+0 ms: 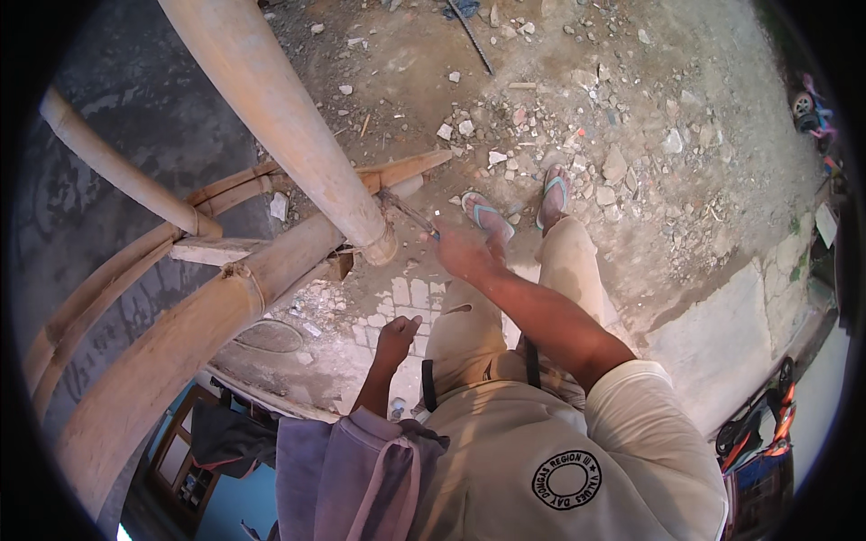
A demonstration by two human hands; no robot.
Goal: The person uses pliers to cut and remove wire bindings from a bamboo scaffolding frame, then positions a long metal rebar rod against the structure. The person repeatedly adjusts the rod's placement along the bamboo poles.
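In my right hand [465, 251] is a slim, dark metal hand tool [410, 213], gripped at its handle end; its exact kind is not clear. The tool's far end meets the spot beside the end of a thick slanting bamboo pole [316, 149], where it crosses a second thick bamboo pole [207, 316]. Any tie or wire at that crossing is too small to make out. Lower down, my left hand [397, 341] is curled into a fist with the thumb out, holding nothing that I can see. It hangs apart from the poles.
Split bamboo strips [117, 270] and a thinner pole [126, 167] join the frame at left. A wooden piece [216, 251] lies against it. Stones [613, 167] and a metal rod [469, 38] litter the ground. Behind are a dark hanging cloth [236, 437] and an orange-black vehicle [771, 415].
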